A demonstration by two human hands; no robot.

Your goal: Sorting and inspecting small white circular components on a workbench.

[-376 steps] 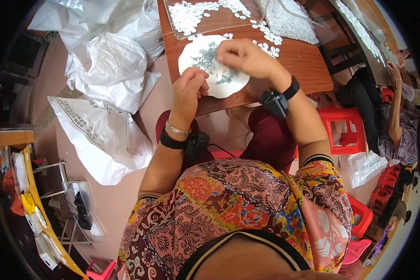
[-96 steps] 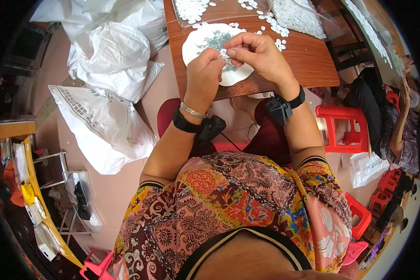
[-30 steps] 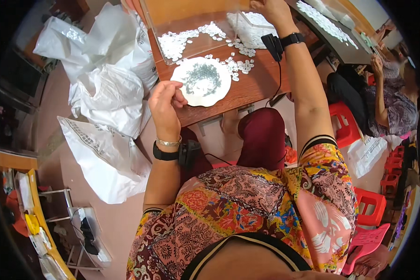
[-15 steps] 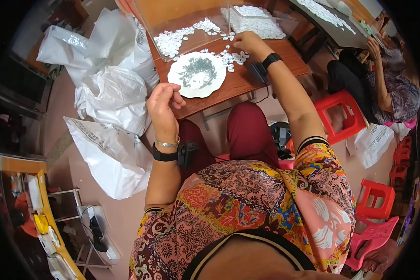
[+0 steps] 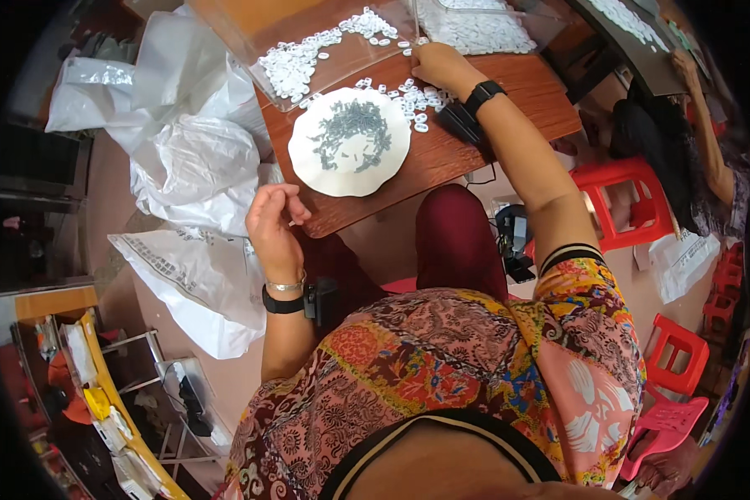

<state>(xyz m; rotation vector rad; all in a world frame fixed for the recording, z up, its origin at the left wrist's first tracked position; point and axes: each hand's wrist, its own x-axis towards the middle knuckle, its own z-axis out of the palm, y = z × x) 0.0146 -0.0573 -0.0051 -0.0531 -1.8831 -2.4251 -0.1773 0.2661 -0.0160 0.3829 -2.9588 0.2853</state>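
My right hand [image 5: 443, 68] reaches over the wooden table [image 5: 508, 108], fingers bent down beside scattered small white oval pieces [image 5: 418, 100]. Its fingertips are partly hidden, and I cannot make out what they hold. My left hand [image 5: 273, 225] is raised at the table's near left corner, fingers curled in and thumb close to them; anything pinched there is too small to see. Between the hands sits a white scalloped plate [image 5: 315, 173], with many tiny grey pieces [image 5: 354, 125] spread on it. A clear tray [image 5: 262, 87] behind the plate bears a pile of white ovals [image 5: 296, 65].
Another clear container [image 5: 475, 29] full of white pieces stands at the back. A dark box-shaped object [image 5: 462, 125] lies under my right wrist. White sacks [image 5: 196, 162] crowd the left. Red stools [image 5: 629, 204] stand at right, near another person [image 5: 708, 150] at a dark table [image 5: 621, 50].
My left hand has drawn back from the plate's edge, down and left, to the table corner. My right hand stays among the white pieces. The view has shifted slightly.
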